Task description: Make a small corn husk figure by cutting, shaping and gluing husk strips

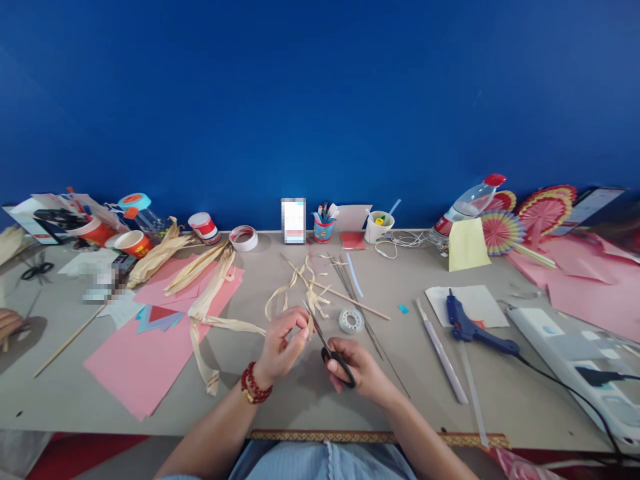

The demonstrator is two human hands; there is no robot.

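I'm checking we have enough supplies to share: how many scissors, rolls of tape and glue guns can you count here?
Scissors: 2 (held pair in the right hand, black-handled pair at far left)
Rolls of tape: 2 (wide roll, small roll)
Glue guns: 1 (blue glue gun)
Total: 5

Worn on the head, the one camera looks forward and down, its side edges somewhat blurred.
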